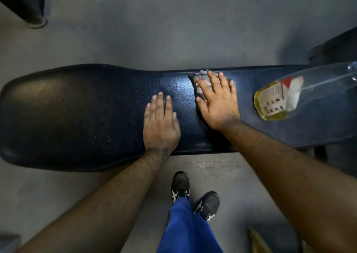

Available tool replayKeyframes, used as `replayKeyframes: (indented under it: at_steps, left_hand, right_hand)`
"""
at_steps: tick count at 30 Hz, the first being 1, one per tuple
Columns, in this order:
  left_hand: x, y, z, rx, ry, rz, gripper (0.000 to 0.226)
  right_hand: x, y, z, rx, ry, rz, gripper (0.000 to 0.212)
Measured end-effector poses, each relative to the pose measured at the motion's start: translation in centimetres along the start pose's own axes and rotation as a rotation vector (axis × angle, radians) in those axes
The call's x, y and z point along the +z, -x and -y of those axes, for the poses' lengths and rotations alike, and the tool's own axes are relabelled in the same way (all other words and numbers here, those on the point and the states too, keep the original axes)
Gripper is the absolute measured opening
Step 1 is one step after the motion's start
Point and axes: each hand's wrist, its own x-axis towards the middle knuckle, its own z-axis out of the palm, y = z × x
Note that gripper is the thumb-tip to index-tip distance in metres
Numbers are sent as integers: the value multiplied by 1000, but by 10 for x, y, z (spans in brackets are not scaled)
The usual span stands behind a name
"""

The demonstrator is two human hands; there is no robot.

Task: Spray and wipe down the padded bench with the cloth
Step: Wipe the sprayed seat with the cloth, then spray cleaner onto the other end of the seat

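The bench (pixel 87 117) runs across the view, dark blue padding, wider and duller at its left end, glossy near the middle. The right hand (pixel 217 102) lies flat with fingers spread, pressing a grey checked cloth (pixel 201 77) onto the pad near its far edge. The left hand (pixel 160 125) rests palm down beside it, fingers together, holding nothing. A clear bottle (pixel 280 100) of yellow liquid lies on its side further right. Grey floor (pixel 173 30) surrounds; black shoes (pixel 180 187) stand below
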Motion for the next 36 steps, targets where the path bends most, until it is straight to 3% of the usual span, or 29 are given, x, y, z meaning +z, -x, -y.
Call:
replayKeyframes:
  at_steps: [6, 9, 12, 17, 21, 25, 30, 32, 36]
  left_hand:
    - [-17, -3, -9, -23, 10, 58, 52]
    - [-33, -5, -19, 10, 114, 113, 51]
    - [-50, 1, -36, 74, 173, 182, 45]
    - [-67, 15, -77, 119, 212, 254, 42]
    - [-78, 18, -119, 87, 255, 247, 44]
    - [-94, 10, -156, 47, 283, 200, 37]
    - [-103, -9, -184, 11, 251, 230, 45]
    - [-103, -19, -187, 7, 242, 242, 48]
    - [-93, -45, -187, 7, 252, 237, 49]
  right_hand:
    - [-14, 1, 6, 16, -65, 94, 64]
    - [-32, 18, 17, 64, -282, 134, 65]
    - [-58, 61, 20, 64, -573, 55, 58]
    - [-83, 128, -17, 505, -918, -101, 15]
    - [-115, 144, -53, 676, -919, -280, 22]
    - [-144, 127, -67, 692, -935, -455, 52]
    - [-170, 93, -76, 649, -985, -507, 80]
    - [-175, 79, -79, 581, -1007, -516, 74]
    - [-178, 55, -84, 476, -1027, -534, 32]
